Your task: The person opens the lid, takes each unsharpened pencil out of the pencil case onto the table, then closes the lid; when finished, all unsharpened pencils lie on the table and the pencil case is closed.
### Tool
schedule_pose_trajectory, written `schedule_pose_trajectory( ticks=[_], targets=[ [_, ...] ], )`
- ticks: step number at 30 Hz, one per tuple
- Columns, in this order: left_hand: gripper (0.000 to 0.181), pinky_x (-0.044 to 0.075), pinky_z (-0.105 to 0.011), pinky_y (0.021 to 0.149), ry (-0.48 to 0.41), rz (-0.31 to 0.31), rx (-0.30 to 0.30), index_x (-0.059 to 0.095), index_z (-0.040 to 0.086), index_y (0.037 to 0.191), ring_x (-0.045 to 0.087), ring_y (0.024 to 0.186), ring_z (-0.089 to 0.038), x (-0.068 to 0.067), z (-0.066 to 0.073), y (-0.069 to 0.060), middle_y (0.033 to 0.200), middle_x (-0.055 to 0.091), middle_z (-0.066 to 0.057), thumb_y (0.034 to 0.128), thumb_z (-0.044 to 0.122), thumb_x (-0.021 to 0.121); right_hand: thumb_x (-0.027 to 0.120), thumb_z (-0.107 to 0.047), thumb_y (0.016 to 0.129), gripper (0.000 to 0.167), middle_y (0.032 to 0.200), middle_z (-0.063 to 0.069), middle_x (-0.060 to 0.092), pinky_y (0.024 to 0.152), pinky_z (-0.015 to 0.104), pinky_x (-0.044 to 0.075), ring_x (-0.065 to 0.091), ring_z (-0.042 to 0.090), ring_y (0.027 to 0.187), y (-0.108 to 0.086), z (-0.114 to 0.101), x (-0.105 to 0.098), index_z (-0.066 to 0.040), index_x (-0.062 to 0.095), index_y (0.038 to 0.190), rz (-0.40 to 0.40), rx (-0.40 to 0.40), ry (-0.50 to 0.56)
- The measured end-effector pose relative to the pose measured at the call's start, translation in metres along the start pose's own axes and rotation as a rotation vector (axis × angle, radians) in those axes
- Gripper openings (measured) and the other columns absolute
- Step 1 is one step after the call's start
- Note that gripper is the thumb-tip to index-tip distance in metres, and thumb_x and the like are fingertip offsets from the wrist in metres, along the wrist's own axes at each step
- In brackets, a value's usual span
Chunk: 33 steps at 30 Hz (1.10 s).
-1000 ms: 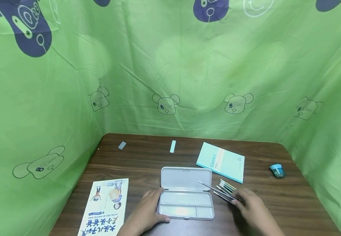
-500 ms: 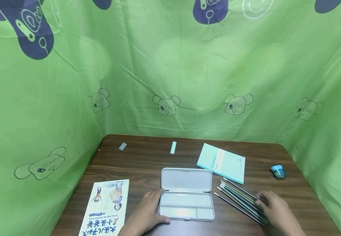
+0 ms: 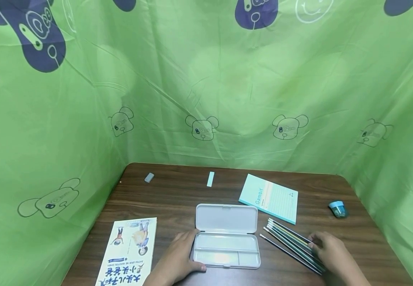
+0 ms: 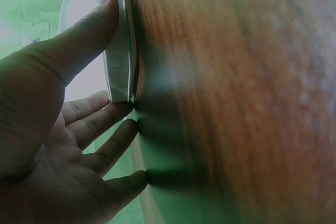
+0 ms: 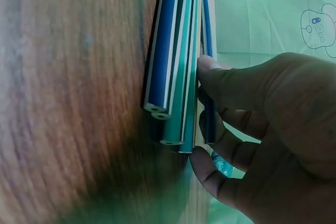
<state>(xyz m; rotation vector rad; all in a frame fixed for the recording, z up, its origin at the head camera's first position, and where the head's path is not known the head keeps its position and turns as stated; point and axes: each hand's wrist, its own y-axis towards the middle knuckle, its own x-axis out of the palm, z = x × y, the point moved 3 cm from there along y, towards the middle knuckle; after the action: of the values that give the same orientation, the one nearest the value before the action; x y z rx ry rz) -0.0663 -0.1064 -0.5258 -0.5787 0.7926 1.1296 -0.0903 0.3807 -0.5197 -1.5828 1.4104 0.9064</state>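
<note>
The lidded pencil case (image 3: 226, 249) lies opened flat on the table, its tray split into compartments. At its left end rests my left hand (image 3: 178, 256), thumb along the near wall and fingers spread against the left side; the left wrist view shows fingertips touching the tabletop. Right of the case, several pencils (image 3: 292, 243) in dark blue and green lie slanted together. My right hand (image 3: 331, 252) is over their near right ends. In the right wrist view its thumb and fingers pinch one dark blue pencil (image 5: 209, 121) on the far side of the bundle.
A light blue notebook (image 3: 269, 198) lies behind the pencils, and a blue pencil sharpener (image 3: 338, 209) to the right. At the back are an eraser (image 3: 149, 177) and a pale strip (image 3: 210, 179). A picture book (image 3: 128, 250) is at left. Green cloth (image 3: 206, 79) surrounds the table.
My right hand has moved right from beside the case to the pencils' near ends. The pencil it held across the case's corner now lies alongside the others. The left hand stays put.
</note>
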Motion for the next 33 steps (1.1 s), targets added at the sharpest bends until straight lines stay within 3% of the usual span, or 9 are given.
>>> schedule_pose_trajectory(
  ticks=[20,24,28,33],
  targets=[
    [0.11,0.051,-0.062,0.121,-0.02,-0.004,-0.013,0.055,0.003,0.158,0.06,0.144,-0.04,0.001,0.001,0.0,0.156,0.067,-0.015,0.0693,0.048,0.104,0.076,-0.006,0.103,0.004,0.102,0.004,0.079,0.079,0.049,0.062,0.072,0.022,0.096,0.002,-0.005,0.003,-0.004,0.076,0.105,-0.095,0.094,0.034],
    [0.111,0.05,-0.063,0.121,-0.029,-0.014,-0.024,0.055,0.004,0.159,0.059,0.145,-0.042,0.0,0.0,0.001,0.157,0.066,-0.016,0.0697,0.048,0.103,0.073,-0.008,0.105,0.006,0.105,0.007,0.079,0.084,0.055,0.064,0.076,0.029,0.101,0.001,-0.011,0.0,-0.005,0.077,0.107,-0.043,0.044,0.017],
    [0.111,0.05,-0.063,0.121,-0.02,-0.013,-0.024,0.055,0.004,0.158,0.059,0.145,-0.041,-0.001,0.001,0.0,0.157,0.066,-0.016,0.0698,0.049,0.103,0.076,-0.013,0.105,0.007,0.105,0.007,0.078,0.084,0.053,0.064,0.076,0.03,0.101,0.001,-0.036,-0.002,-0.007,0.08,0.108,0.067,-0.034,-0.001],
    [0.11,0.051,-0.063,0.121,-0.008,-0.005,-0.017,0.055,0.004,0.158,0.06,0.143,-0.04,-0.001,0.002,0.0,0.156,0.067,-0.015,0.0696,0.048,0.103,0.084,-0.009,0.099,0.008,0.101,-0.002,0.076,0.082,0.045,0.063,0.073,0.02,0.1,-0.002,-0.1,0.005,-0.014,0.081,0.105,0.205,-0.187,0.024]
  ],
)
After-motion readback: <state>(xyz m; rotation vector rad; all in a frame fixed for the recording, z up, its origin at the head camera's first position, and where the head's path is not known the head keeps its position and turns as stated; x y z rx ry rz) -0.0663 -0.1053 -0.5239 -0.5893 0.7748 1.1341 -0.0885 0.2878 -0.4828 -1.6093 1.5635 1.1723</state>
